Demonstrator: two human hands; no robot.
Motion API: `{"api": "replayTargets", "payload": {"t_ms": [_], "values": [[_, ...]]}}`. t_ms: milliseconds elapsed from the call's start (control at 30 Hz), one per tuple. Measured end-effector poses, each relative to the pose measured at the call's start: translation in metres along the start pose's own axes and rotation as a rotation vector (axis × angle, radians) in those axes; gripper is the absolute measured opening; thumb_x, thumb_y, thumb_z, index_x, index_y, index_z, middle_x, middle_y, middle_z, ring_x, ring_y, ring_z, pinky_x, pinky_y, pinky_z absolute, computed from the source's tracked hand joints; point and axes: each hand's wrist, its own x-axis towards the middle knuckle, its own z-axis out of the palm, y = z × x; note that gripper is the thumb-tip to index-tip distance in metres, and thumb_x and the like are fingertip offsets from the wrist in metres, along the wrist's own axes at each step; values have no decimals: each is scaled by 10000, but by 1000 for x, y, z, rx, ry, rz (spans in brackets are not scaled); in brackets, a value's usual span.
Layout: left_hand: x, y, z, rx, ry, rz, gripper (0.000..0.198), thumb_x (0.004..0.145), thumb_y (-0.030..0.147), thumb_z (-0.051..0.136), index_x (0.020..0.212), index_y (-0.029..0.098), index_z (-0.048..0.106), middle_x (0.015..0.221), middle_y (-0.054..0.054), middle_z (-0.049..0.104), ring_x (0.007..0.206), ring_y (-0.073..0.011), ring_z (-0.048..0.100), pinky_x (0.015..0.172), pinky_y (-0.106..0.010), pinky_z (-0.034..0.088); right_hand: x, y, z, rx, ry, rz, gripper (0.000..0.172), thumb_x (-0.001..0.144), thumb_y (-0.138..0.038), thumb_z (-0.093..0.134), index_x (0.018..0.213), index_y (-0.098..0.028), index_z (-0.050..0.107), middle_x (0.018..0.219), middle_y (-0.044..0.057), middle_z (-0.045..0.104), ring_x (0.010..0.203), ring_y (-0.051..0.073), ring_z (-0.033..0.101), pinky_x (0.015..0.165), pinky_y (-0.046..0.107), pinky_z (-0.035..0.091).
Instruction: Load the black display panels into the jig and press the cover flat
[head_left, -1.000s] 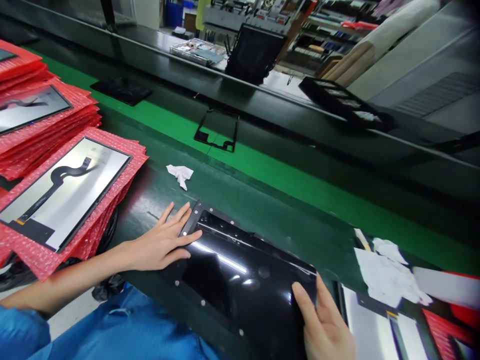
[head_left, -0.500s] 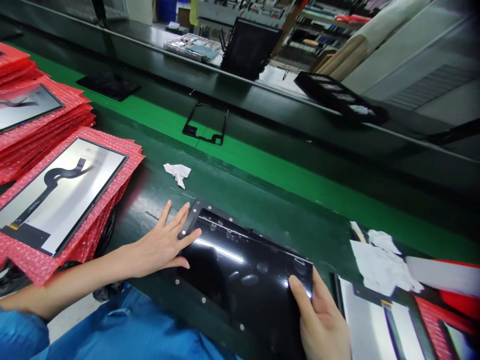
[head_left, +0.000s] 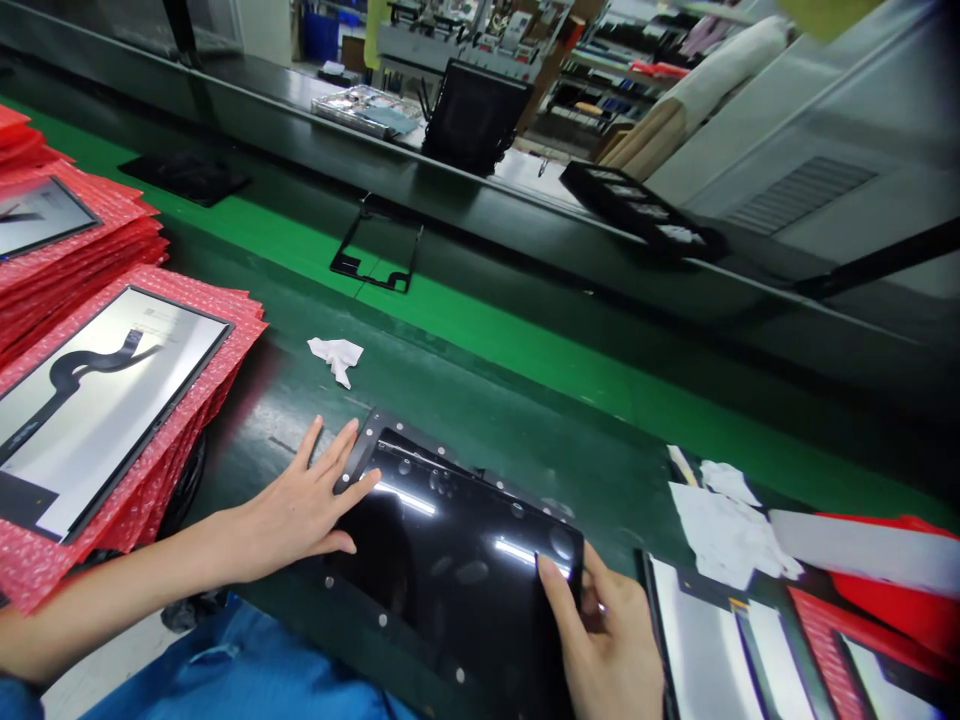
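Observation:
A glossy black screen panel (head_left: 450, 590) lies at a slight angle over a dark plate with round silver dots (head_left: 459, 676) on the bench in front of me. My right hand (head_left: 611, 630) pinches the panel's right end, thumb on the top face and fingers beneath. At the other end, my left hand (head_left: 300, 510) has its fingers spread, with fingertips at the left corner of the plate and panel. Pale reflections and bubble-like marks show on the panel's surface. The panel's near part runs out of the picture.
Red bubble bags (head_left: 244, 318) are stacked at left, a display module (head_left: 172, 350) on top. A crumpled white tissue (head_left: 337, 357) and a black frame (head_left: 339, 262) lie beyond the plate. At right are white wipes (head_left: 716, 530) and another display module (head_left: 697, 640).
The camera view has shifted a little. The panel's right end has moved slightly left and towards me with my right hand, and more of the plate's far edge shows. My left hand keeps its pose.

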Motion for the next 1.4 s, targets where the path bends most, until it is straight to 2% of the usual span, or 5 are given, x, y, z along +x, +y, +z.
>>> {"api": "replayTargets", "payload": {"t_ms": [333,600,867,1200,1400], "values": [[17,11,3,97,67,-157,528,946,384,545,1413,148,474,1496,-305,390,1487,-394,209,1106,-770,93,42,38,-29,-192,-141,-344,496,956,-502,454,1250,-144,631,1046,106,567,999,266,577,870,412,463],[44,4,24,-31,239,-171,719,948,382,470,1568,138,200,1615,-246,99,1489,-431,120,1118,-763,12,41,39,-26,-368,-170,-617,524,945,-90,354,1418,-261,503,1078,105,562,1007,248,547,858,441,502],[47,6,35,-59,237,-198,796,919,415,448,1587,170,92,1647,-190,29,1487,-473,55,1141,-731,94,35,41,-6,-529,-131,-696,616,917,-14,338,1503,-197,384,1013,110,628,945,273,542,745,441,504],[-2,-6,31,-219,74,-120,733,943,475,456,1582,268,163,1659,-93,101,1501,-393,150,1177,-642,175,-16,45,-42,12,-390,-341,485,994,-239,420,1460,-373,442,1026,50,489,918,196,543,809,356,498],[-34,-15,34,-304,56,-88,688,917,480,445,1559,342,239,1630,-46,239,1479,-389,234,1160,-639,235,-30,53,-57,-11,-630,-9,1013,793,-314,736,1577,-345,94,860,-34,480,685,160,507,657,288,476]]}}
